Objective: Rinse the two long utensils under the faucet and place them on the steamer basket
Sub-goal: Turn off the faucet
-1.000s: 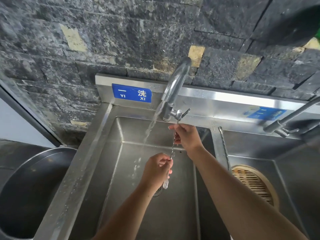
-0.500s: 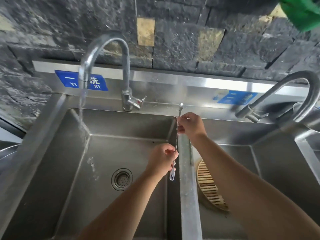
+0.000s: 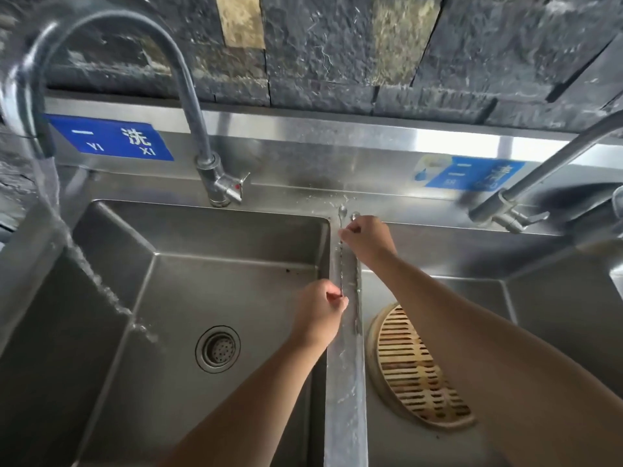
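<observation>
A thin metal utensil [image 3: 341, 261] with a twisted stem stretches between my two hands, just above the steel divider [image 3: 345, 382] between the two basins. My right hand [image 3: 367, 241] pinches its upper part, near the small spoon-like tip. My left hand [image 3: 320, 311] pinches its lower end, which is hidden in my fingers. A second long utensil [image 3: 356, 291] lies along the divider right beside it. The round bamboo steamer basket [image 3: 414, 365] sits in the right basin, partly under my right forearm. The left faucet [image 3: 188, 96] runs water [image 3: 50, 197] into the left basin.
The left basin has a round drain [image 3: 218, 348] in its floor. A second faucet [image 3: 539, 170] leans over the right basin from the right. Blue labels are stuck on the steel backsplash, under a dark stone wall.
Both hands have carried the utensil to the right, away from the running water, to above the divider. The view has swung right and closer, showing more of the steamer basket.
</observation>
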Tool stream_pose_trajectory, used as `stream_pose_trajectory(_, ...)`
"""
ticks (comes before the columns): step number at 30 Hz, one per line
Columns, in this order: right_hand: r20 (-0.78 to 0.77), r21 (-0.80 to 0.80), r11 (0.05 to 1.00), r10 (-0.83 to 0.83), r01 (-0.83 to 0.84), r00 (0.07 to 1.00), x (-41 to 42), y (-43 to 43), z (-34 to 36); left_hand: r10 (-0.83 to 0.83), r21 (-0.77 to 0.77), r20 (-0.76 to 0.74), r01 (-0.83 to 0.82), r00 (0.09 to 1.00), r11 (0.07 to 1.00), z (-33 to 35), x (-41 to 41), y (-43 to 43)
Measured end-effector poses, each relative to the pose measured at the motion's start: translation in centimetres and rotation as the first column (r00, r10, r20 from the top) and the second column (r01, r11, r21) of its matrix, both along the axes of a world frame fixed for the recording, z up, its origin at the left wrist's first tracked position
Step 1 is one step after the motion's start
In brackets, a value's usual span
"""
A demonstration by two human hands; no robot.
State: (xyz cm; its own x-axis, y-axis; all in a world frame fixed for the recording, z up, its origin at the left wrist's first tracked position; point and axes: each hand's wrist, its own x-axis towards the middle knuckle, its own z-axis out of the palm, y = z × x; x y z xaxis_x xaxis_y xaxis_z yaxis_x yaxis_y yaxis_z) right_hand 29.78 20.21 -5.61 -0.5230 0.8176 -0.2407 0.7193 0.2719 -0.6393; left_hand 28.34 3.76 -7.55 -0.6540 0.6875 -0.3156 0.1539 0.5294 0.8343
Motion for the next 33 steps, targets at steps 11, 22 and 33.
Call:
stream_pose_trajectory(11, 0.157, 0.135, 0.990, 0.022, -0.044, 0.987, -1.3, 0.1, -1.2, -0.005, -0.083, -0.155, -0.008, 0.988, 0.997, -1.1, 0.2, 1.2)
stream_pose_trajectory(22, 0.174, 0.180, 0.981, 0.036, -0.068, 0.984, -1.9, 0.5, -2.1, 0.014, -0.108, -0.194, -0.036, 0.981, 0.993, -1.3, 0.2, 1.6)
stream_pose_trajectory(33, 0.162, 0.180, 0.983, 0.018, -0.047, 0.987, -2.0, 0.7, -2.1, 0.012, -0.125, -0.177, -0.034, 0.984, 0.992, -1.5, -0.2, 1.7)
